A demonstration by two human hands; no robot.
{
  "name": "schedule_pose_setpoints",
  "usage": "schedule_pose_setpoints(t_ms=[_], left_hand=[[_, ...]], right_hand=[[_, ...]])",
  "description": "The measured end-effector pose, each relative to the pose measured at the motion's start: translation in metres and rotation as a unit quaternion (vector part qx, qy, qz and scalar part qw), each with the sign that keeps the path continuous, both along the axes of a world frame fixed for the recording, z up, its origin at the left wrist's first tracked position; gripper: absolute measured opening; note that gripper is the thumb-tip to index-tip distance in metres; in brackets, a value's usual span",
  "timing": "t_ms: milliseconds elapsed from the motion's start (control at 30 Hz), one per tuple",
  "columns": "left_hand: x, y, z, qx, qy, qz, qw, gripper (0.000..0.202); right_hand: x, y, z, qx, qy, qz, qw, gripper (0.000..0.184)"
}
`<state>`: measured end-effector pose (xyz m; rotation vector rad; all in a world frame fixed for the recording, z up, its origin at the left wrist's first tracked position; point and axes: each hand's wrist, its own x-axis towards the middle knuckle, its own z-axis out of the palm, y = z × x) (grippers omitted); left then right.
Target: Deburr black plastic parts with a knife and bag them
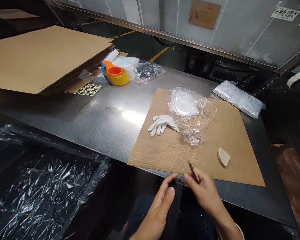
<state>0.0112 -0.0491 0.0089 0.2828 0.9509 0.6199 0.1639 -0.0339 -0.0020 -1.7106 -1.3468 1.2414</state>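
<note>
My left hand (162,203) is closed around the upper end of a long black bar-shaped part (174,206), just off the table's front edge. In my right hand (202,190) is a thin, dark pen-like tool (194,172), pinched between thumb and fingers with its tip pointing up and away. That hand is close to the top of the black part; I cannot tell whether they touch. Beyond my hands lies a cardboard sheet (165,153), bearing a white glove (162,125), a crumpled clear plastic bag (195,126) with white sheets inside, and a beige wedge-shaped pad (223,157).
Stacked cardboard (47,56) covers the left of the metal table (110,116). Near it are a tape dispenser (116,75), a sticker sheet (88,89) and a bagged dark item (148,70). A plastic-wrapped pack (240,98) lies at back right. Black plastic film (40,186) fills the lower left.
</note>
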Motion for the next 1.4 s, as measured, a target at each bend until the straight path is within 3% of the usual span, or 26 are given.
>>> schedule_pose_setpoints(t_ms=[67, 133, 300, 433, 533, 667, 967, 1233, 1400], left_hand=[[0.000, 0.000, 0.000, -0.007, -0.005, -0.033, 0.999, 0.057], [-0.001, 0.002, 0.001, -0.008, -0.004, -0.041, 0.999, 0.057], [-0.001, 0.007, 0.001, -0.009, 0.000, -0.021, 1.000, 0.056], [-0.002, 0.007, -0.001, -0.014, 0.009, -0.011, 1.000, 0.061], [-0.004, 0.006, -0.001, -0.017, -0.001, -0.011, 1.000, 0.064], [-0.006, 0.007, 0.003, -0.025, -0.013, -0.010, 1.000, 0.064], [-0.007, 0.005, -0.003, -0.029, -0.001, -0.044, 0.999, 0.061], [-0.007, 0.008, -0.003, -0.018, -0.009, -0.063, 0.998, 0.058], [-0.007, 0.007, -0.001, -0.011, -0.031, -0.071, 0.997, 0.049]], right_hand=[[0.005, 0.010, -0.006, 0.016, 0.005, -0.044, 0.999, 0.038], [0.008, 0.014, -0.007, 0.027, 0.007, -0.048, 0.998, 0.038], [0.007, 0.005, 0.003, 0.022, 0.025, -0.001, 0.999, 0.034], [0.002, -0.006, 0.010, -0.015, 0.099, 0.054, 0.993, 0.019], [-0.001, -0.009, 0.012, -0.023, 0.130, 0.066, 0.989, 0.019], [-0.002, -0.008, 0.013, 0.001, 0.097, 0.086, 0.992, 0.029], [0.006, -0.004, 0.012, 0.075, 0.000, 0.130, 0.989, 0.019], [0.005, -0.003, 0.013, 0.036, 0.065, 0.130, 0.989, 0.023], [0.004, 0.003, 0.013, 0.058, 0.030, 0.113, 0.992, 0.028]])
